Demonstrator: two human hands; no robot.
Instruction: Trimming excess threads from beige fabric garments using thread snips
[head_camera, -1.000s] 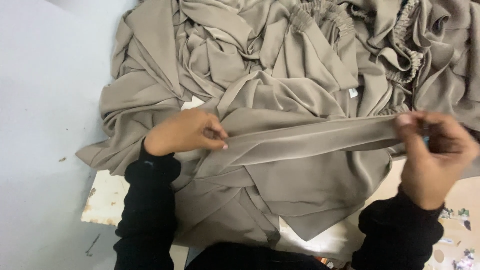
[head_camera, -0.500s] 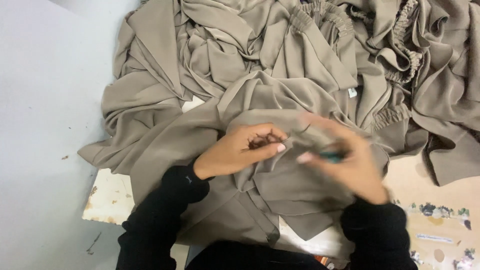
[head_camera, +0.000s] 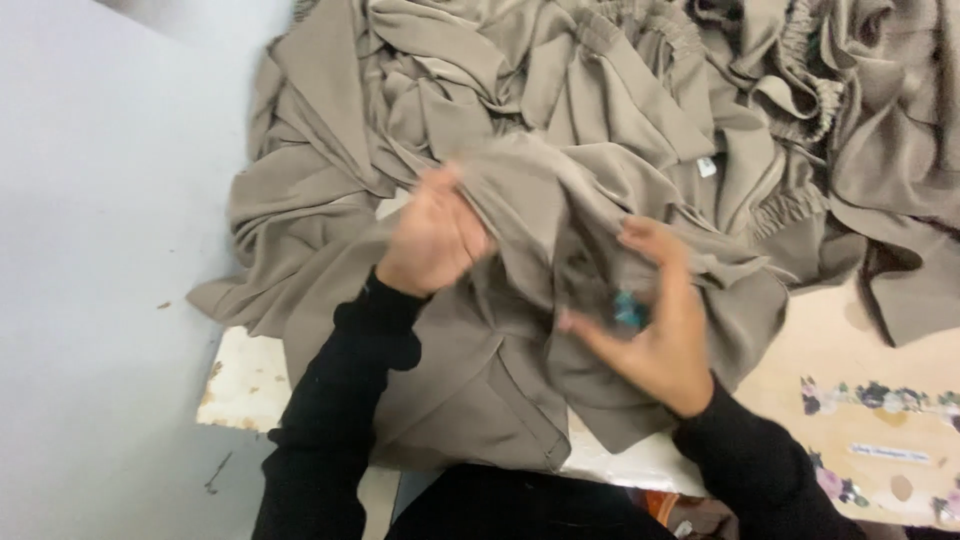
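Pale grey floor (head_camera: 90, 250) on the left. A worn white table (head_camera: 240, 385) carries a big heap of taupe-grey soft fabric garments (head_camera: 560, 110). The left hand (head_camera: 432, 240), black sleeve, pinches a fold of the nearest taupe cloth piece (head_camera: 520, 300), fingers closed on it, motion-blurred. That piece lies at the table's near edge, between both hands. The right hand (head_camera: 655, 325) is spread open, palm touching the cloth, with a small teal object (head_camera: 628, 310) at its fingers; grip unclear. Floral stickers (head_camera: 870, 395) far right.
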